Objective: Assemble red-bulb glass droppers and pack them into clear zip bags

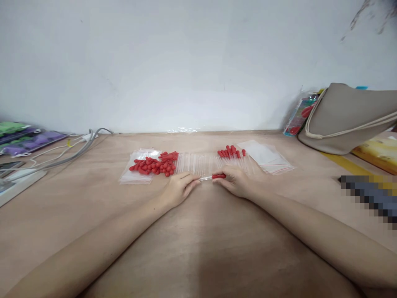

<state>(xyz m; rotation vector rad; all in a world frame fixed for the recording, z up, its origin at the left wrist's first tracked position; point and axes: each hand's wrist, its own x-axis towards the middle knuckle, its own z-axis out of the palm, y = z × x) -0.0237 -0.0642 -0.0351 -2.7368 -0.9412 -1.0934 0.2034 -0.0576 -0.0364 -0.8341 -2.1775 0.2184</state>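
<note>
The slender clear straight tube [205,179] should handle as a light, stiff part. Whether it is glass or plastic cannot be told from here; treat it as fragile, smooth enough to slip or roll, and liable to snap under a sideways load. Take hold of it close to the end being joined and keep the force along its length. The small red rubber-looking bulb [218,176] should be light and soft, yielding under pressure and gripping better than the tube; pinch it around the body, near its open end, so that it does not buckle.

Position: the tube lies roughly level in the gap between the person's two hands, above the near part of the brown bench [173,248]. The left hand [181,189] pinches the tube's left end between thumb and fingers. The right hand [236,181] pinches the bulb, which meets the tube's right end; how deeply the tube is seated cannot be told.

Just beyond the gap between the hands lies a row of bare clear tubes [194,163]. Beyond the left hand, a heap of loose red bulbs [151,165] rests on clear plastic bags [136,179]. Just beyond the right hand lie red-capped clear tubes [231,152], bulb ends pointing away.
</note>
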